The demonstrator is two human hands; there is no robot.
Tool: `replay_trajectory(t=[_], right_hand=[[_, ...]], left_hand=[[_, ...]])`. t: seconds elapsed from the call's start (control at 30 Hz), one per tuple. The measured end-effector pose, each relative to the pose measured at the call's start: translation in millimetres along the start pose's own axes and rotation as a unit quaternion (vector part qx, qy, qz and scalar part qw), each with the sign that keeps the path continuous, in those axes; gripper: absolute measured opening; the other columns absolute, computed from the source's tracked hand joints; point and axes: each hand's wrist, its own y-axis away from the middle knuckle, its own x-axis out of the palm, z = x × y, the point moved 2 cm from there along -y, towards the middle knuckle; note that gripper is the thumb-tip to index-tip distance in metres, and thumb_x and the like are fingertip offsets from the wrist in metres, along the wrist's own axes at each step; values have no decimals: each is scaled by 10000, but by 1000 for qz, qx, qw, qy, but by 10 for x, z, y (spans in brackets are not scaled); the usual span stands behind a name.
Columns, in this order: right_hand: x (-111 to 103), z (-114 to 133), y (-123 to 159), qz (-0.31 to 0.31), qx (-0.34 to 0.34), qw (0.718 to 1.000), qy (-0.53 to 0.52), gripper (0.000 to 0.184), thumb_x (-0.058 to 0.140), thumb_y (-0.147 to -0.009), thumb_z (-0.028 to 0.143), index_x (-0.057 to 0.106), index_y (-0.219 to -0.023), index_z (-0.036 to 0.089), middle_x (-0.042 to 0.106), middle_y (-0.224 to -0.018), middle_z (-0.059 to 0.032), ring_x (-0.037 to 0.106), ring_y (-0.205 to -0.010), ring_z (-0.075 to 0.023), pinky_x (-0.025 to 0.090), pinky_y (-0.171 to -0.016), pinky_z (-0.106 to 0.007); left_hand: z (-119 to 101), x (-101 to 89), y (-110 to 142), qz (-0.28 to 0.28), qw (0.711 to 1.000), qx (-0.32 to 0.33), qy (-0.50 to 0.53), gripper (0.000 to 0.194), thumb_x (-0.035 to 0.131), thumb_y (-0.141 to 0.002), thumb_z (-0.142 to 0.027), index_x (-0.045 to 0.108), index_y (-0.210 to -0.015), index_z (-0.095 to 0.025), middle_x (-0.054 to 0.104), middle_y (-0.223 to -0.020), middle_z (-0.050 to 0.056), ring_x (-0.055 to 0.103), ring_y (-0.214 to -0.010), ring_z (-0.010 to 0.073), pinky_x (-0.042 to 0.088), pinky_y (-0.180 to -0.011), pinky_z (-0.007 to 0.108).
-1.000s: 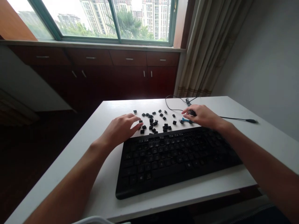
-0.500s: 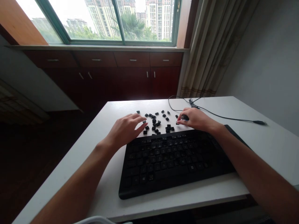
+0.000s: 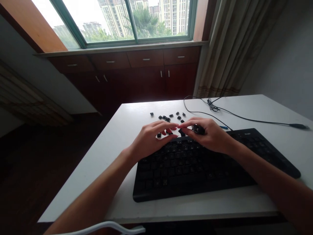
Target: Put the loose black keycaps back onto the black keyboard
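My left hand (image 3: pixel 156 133) hovers over the far edge of the black keyboard (image 3: pixel 171 181), its thumb and fingers apart, with nothing visible between them. Its fingertips meet those of my right hand (image 3: pixel 207 132). That hand is curled closed around a shiny black object (image 3: pixel 198 129) whose kind I cannot make out. Several loose black keycaps (image 3: pixel 167 119) lie scattered on the table behind the keyboard, some partly hidden by my hands. One keycap (image 3: pixel 158 135) shows just under my left fingers. Bare key spots appear among the keyboard's keys.
A black cable (image 3: pixel 239 117) with a bundled loop runs along the far right of the white table (image 3: pixel 97 156). A thin blue item (image 3: pixel 223 127) lies behind my right wrist. A white curved bar (image 3: pixel 105 225) crosses the near edge. Red-brown cabinets (image 3: pixel 137 78) stand beyond.
My hands have come together: the left moved right, away from the keycap it was touching, and meets the right one at the fingertips. The camera view has tilted and shifted slightly.
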Motion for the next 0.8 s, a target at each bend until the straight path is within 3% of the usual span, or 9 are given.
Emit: replay_trajectory(t=[0.17,0.27,0.37,0.53,0.7,0.8], right_hand=[[27,-1,15,-11,56,998,-34,239,692,-884,398,719,-1041,220,749,-942,-18,678,-830,-173,519,-757,-291],[27,18,13,-6,54,997,-45,222,694,-884,397,736,-1006,217,746,-893,-5,667,-781,-155,506,-717,-270],[16,33,11,4,45,997,-55,257,662,-909,379,747,-1081,208,748,-901,-14,665,-788,-153,507,-724,-266],[9,16,34,30,67,997,-36,347,604,-930,322,706,-1233,186,733,-818,-30,625,-662,-144,492,-605,-268],[20,27,37,16,27,997,-65,344,630,-910,269,694,-1245,222,742,-1043,-51,686,-956,-190,548,-851,-311],[40,34,36,-3,1,999,-38,323,648,-900,266,706,-1216,234,753,-995,-38,702,-913,-186,563,-844,-315]], left_hand=[[-13,16,2,-29,999,-12,32,304,766,-842,-260,699,-1130,-191,746,-965,44,676,-766,108,600,-726,233],[-38,25,0,-34,999,-4,39,275,764,-843,-250,710,-1106,-189,739,-932,38,676,-748,102,602,-716,232],[-49,15,-6,-37,998,0,49,271,764,-842,-230,710,-1104,-192,734,-940,34,680,-757,99,606,-727,235],[-38,-14,-15,-37,998,9,42,286,769,-837,-221,714,-1117,-198,727,-953,35,668,-761,93,599,-723,233],[-26,-28,-22,-42,999,8,34,308,732,-865,-212,708,-1172,-222,708,-971,42,648,-740,90,593,-699,245],[-8,-32,-21,-46,997,-6,54,272,747,-853,-227,734,-1125,-221,708,-962,43,650,-728,91,589,-688,243]])
